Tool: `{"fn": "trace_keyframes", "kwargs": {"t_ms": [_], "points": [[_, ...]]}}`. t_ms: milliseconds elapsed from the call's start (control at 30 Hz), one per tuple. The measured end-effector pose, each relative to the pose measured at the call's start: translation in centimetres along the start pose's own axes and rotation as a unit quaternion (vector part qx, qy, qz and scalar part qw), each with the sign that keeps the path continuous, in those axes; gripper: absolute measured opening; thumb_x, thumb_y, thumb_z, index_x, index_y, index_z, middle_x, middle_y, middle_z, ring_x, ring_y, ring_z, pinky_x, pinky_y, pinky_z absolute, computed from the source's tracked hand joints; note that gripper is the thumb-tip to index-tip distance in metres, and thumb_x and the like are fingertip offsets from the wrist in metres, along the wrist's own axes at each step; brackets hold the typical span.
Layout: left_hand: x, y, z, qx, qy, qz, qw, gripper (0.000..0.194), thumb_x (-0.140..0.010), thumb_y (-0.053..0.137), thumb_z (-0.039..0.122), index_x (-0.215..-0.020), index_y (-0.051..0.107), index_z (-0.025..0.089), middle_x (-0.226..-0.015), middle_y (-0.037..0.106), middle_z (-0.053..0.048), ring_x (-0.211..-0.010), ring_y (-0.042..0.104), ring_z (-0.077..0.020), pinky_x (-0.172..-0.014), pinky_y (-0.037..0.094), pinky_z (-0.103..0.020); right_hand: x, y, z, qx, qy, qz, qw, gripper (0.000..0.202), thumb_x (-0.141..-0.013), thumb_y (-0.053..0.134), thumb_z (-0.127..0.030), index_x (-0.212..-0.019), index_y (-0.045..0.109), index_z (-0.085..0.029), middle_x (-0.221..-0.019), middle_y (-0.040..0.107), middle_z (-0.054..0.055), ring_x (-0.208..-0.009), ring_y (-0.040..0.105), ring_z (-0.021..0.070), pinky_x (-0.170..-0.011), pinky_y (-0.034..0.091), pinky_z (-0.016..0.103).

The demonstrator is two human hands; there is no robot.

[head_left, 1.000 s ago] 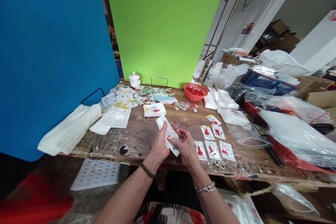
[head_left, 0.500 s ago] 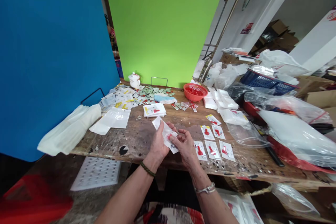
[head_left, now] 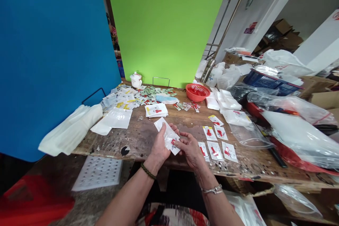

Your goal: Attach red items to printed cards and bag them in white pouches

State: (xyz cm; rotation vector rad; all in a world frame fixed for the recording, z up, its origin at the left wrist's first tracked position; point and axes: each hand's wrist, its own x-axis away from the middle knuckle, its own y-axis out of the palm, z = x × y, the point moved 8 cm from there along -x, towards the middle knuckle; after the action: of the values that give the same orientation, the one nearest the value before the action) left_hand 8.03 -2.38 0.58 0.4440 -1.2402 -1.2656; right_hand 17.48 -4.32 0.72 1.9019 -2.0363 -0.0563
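Observation:
Over the table's front edge, my left hand (head_left: 160, 145) is closed on a small clear-and-white plastic bag (head_left: 167, 134), its thumb lying along the bag's left side. My right hand (head_left: 191, 151) pinches the lower right part of the same bag. Right at that thumb tip shows a small red piece (head_left: 173, 142); whether it lies inside the bag or on it, I cannot tell. To the right of my right hand lie several white packets (head_left: 215, 151) with red pieces. Beyond the bag is a stack of printed white cards (head_left: 156, 110).
Loose cards and packets (head_left: 124, 96) are heaped at the back left, near a white teapot (head_left: 136, 80). A red basket (head_left: 197, 93) stands at the back. White bags (head_left: 70, 130) hang over the left edge. Plastic bags and a blue crate (head_left: 271, 82) crowd the right side.
My right thumb has drawn slightly down and right along the bag, and the red piece appears nearer the bag's lower right edge. My left hand stays almost still.

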Motion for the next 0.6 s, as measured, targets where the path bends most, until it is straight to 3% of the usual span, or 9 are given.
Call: {"fn": "trace_keyframes", "kwargs": {"t_ms": [233, 400, 467, 600], "points": [[-0.2, 0.1, -0.2, 0.009, 0.015, 0.000, 1.000, 0.026, -0.090, 0.051, 0.036, -0.087, 0.062, 0.012, -0.078, 0.068, -0.008, -0.069, 0.067, -0.0172, -0.065, 0.055, -0.029, -0.4, -0.1, -0.2, 0.026, -0.051, 0.071, 0.996, 0.052, -0.055, 0.082, -0.038, -0.090, 0.046, -0.022, -0.058, 0.059, -0.009, -0.038, 0.044, 0.0075, -0.035, 0.032, 0.020], [-0.5, 0.1, -0.3, 0.029, 0.016, 0.000, 0.999, 0.027, -0.091, 0.050, 0.035, -0.082, 0.061, 0.012, -0.072, 0.066, -0.007, -0.064, 0.065, -0.0156, -0.063, 0.054, -0.028, 0.0, -0.2, -0.3, 0.021, -0.082, 0.100, 0.991, 0.047, -0.052, 0.083, -0.040, -0.064, 0.042, -0.022, -0.044, 0.044, -0.011, -0.035, 0.036, 0.0055, -0.033, 0.028, 0.019], [-0.6, 0.1, -0.3, 0.029, 0.017, 0.001, 0.999, 0.028, -0.091, 0.049, 0.035, -0.082, 0.061, 0.012, -0.072, 0.066, -0.007, -0.063, 0.065, -0.0157, -0.062, 0.054, -0.027, 0.2, 0.0, -0.4, 0.034, -0.079, 0.093, 0.992, 0.042, -0.056, 0.080, -0.045, -0.062, 0.047, -0.021, -0.045, 0.048, -0.008, -0.037, 0.040, 0.0066, -0.033, 0.033, 0.020], [-0.5, 0.0, 0.5, 0.042, 0.039, 0.012, 0.998, 0.029, -0.091, 0.048, 0.036, -0.081, 0.060, 0.012, -0.075, 0.067, -0.008, -0.067, 0.066, -0.0174, -0.065, 0.055, -0.030, 0.7, 0.2, -0.2, 0.025, -0.058, 0.071, 0.995, 0.043, -0.054, 0.080, -0.047, -0.076, 0.057, -0.018, -0.062, 0.062, -0.003, -0.047, 0.054, 0.0095, -0.038, 0.044, 0.020]]}}
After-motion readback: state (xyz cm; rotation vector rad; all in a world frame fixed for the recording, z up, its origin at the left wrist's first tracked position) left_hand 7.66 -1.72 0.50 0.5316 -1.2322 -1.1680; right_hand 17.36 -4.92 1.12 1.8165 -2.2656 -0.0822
